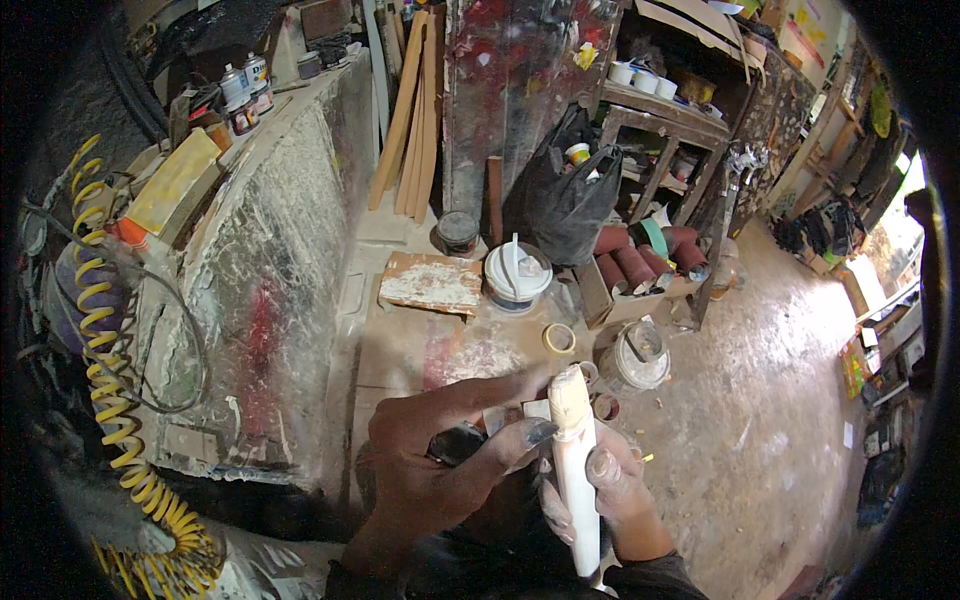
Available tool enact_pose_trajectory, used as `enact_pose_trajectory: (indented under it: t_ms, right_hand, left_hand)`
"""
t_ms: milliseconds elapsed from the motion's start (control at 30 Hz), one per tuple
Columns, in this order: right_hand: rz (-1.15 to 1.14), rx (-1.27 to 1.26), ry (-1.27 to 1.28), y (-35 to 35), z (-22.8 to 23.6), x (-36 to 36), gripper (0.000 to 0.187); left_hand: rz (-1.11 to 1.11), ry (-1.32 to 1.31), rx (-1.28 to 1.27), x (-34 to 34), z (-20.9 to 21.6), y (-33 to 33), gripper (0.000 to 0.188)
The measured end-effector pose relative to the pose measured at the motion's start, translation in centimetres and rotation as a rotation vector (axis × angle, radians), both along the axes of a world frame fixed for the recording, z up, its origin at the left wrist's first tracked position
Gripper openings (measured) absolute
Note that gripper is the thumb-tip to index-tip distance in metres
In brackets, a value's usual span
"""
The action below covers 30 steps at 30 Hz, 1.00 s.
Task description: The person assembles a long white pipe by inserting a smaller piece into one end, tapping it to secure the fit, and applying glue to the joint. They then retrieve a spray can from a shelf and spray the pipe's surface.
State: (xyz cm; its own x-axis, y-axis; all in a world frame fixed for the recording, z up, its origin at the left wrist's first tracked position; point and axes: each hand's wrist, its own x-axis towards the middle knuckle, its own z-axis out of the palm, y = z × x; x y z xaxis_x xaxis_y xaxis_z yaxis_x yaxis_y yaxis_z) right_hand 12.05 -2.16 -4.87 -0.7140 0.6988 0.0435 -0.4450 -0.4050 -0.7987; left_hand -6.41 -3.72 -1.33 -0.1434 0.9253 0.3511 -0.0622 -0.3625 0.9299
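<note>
A long, narrow white piece (576, 490) with a pale tan, rounded upper end stands nearly upright in front of me; its exact kind is unclear. My right hand (625, 485) wraps its lower half, thumb on the near right side and fingertips showing on the left. At the upper end, my left hand (430, 440) closes about it from the left. The dusty left thumb presses beside the tan part, and the index finger reaches behind the tip. A small pale square (537, 409) shows between that thumb and finger; whether it is held I cannot tell.
Beyond my hands stand a tape roll (559, 338), a lidded white bucket (515, 290), another white tub (637, 368) and a plaster-smeared board (432, 282). A box (600, 300) holds reddish-brown rolls. A yellow coiled hose (110, 400) hangs at left beside a stained slab (270, 280).
</note>
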Motion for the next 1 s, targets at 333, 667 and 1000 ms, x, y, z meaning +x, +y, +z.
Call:
enact_pose_trajectory:
  t_ms: [333, 667, 1000]
  right_hand:
    - [-0.345, 0.365, -0.597, -2.0, 1.4, -1.3, 0.045]
    - [-0.579, 0.890, -0.809, -2.2, 2.7, -2.4, 0.054]
    - [-0.577, 1.050, -0.863, -1.8, 2.4, -1.9, 0.052]
  left_hand:
    - [0.013, 0.123, -0.068, -0.9, 0.5, 0.8, 0.029]
    - [0.041, 0.381, 0.327, -1.6, 0.5, 1.7, 0.018]
    - [-0.177, -0.077, -0.051, -0.9, -1.7, 2.2, 0.025]
